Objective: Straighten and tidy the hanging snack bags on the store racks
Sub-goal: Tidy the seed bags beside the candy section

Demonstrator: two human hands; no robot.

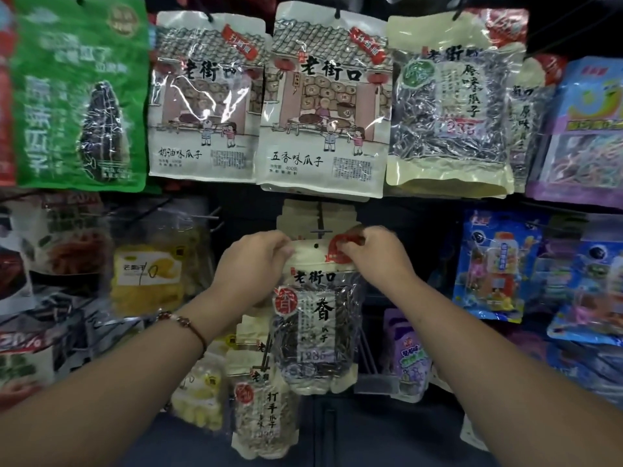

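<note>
Head view: two hands, left [256,261] and right [377,254], each pinch a top corner of one seed bag [320,318], held before its hook. Above hang two cream bags [205,96], one green bag [77,92], one clear-windowed bag [451,106].

Both forearms reach forward and upward, converging toward the middle. The left hand [254,261] has its fingers curled and pinching, the back of the hand facing the camera. The right hand [374,252] is raised beside it, fingers also curled in a pinch.
</note>
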